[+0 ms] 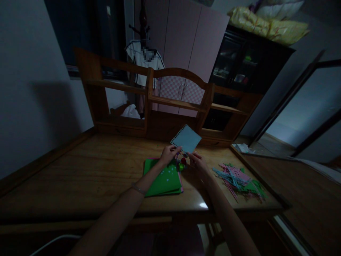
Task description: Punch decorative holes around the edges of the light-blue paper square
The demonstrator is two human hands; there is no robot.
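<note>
A light blue sheet of paper (188, 139) is held up above the desk, tilted, with rows of punched holes along its left and lower edges. My left hand (169, 154) pinches its lower left edge. At the lower corner, the fingers of my right hand (198, 163) close on the sheet. Just below the paper, between the hands, are a small red thing (183, 161) and a lime-green one (181, 166), too dim to name. Under my left wrist lies a stack of green paper (162, 181) with pink edges showing and pale specks on top.
A heap of pink, blue and green punched paper strips (239, 181) lies on the right of the wooden desk (106, 167). The desk's wooden shelf unit (177, 104) rises along the back. A raised wooden edge (259, 177) borders the right side.
</note>
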